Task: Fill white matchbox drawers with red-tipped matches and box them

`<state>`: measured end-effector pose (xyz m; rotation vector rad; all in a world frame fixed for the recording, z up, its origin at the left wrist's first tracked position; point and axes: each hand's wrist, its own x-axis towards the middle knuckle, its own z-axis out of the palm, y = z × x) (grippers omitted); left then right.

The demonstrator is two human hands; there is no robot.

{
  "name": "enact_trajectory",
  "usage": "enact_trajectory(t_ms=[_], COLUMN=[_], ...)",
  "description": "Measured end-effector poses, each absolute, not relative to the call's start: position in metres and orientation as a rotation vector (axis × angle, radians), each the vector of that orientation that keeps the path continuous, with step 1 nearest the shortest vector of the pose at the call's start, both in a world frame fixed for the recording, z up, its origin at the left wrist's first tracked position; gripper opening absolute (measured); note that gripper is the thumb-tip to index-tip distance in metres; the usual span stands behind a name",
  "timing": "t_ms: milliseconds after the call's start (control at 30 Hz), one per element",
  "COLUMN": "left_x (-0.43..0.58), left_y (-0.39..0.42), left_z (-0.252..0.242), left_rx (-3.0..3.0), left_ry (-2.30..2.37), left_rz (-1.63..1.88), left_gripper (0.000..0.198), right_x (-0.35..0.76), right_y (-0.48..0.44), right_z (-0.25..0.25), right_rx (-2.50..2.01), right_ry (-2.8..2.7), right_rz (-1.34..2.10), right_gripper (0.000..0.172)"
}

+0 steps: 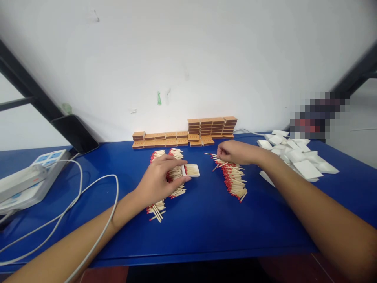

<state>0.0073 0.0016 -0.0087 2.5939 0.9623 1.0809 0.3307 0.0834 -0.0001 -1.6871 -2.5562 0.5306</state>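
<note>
A small white matchbox tray is pinched at its left end between the thumb and fingers of my left hand. Red-headed matches lie inside it. Under and around that hand, two long heaps of matches run across the blue table. To the right, my right hand is closed with its fingertips down at the far end of another match heap. A few matches stick out leftward by those fingertips; exactly how many are gripped is hidden.
Orange-brown matchboxes stand stacked and in a low row along the wall. White empty trays are piled at the right. A power strip, looping white cable and dark phone-like slab occupy the left of the table.
</note>
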Motion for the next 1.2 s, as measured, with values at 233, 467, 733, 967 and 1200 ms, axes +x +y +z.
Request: enact_trajectory(t_ms=[233, 467, 733, 967, 1200], left_x=[0.007, 0.008, 0.008, 0.009, 0.01], left_y=[0.002, 0.001, 0.001, 0.0, 0.0], left_z=[-0.008, -0.008, -0.008, -0.005, -0.006], left_rx=[2.592, 2.561, 2.538, 2.542, 2.523], left_ry=[0.97, 1.007, 1.013, 1.021, 1.037], left_rz=[1.115, 1.086, 1.09, 1.082, 1.095], left_gripper=[0.037, 0.038, 0.038, 0.037, 0.037], right_x=[0.32, 0.27, 0.252, 0.254, 0.262], right_y=[0.071, 0.029, 0.017, 0.017, 0.018], right_z=[0.016, 0.029, 0.023, 0.024, 0.034], right_rx=[-1.502, -1.098, -1.05, -1.067, -1.109], right_ry=[-2.479, -2.394, -2.408, -2.435, -2.426], right_rz=[0.536, 0.753, 0.681, 0.618, 0.546], right_gripper=[0.018, 0.027, 0.016, 0.013, 0.014])
